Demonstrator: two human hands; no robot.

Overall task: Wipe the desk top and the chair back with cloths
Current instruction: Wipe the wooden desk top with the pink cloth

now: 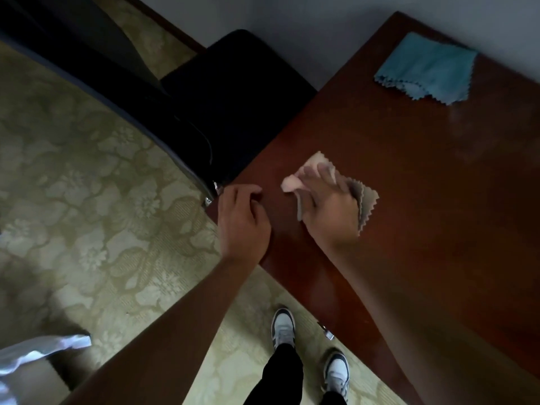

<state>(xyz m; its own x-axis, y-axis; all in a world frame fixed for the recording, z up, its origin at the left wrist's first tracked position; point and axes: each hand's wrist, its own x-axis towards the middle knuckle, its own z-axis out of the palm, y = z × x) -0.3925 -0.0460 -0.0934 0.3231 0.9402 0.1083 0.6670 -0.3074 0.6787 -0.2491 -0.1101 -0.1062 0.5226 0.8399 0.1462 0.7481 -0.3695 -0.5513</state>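
Observation:
A dark red wooden desk top [423,176] fills the right side of the view. My right hand [327,206] lies on a beige-pink cloth [366,201] with zigzag edges, its fingers bent into the cloth near the desk's left corner. My left hand [241,217] rests at the desk's left edge with its fingers curled and nothing in it. A folded blue cloth [426,70] lies at the far end of the desk. A black chair [233,106] stands against the desk's left side, its back a dark curved bar running up to the left.
Pale green patterned carpet [87,185] covers the floor to the left. A grey wall [292,30] runs behind the chair and desk. My two feet in white-and-black shoes [283,328] stand by the desk's near edge. White fabric [38,350] shows at the bottom left.

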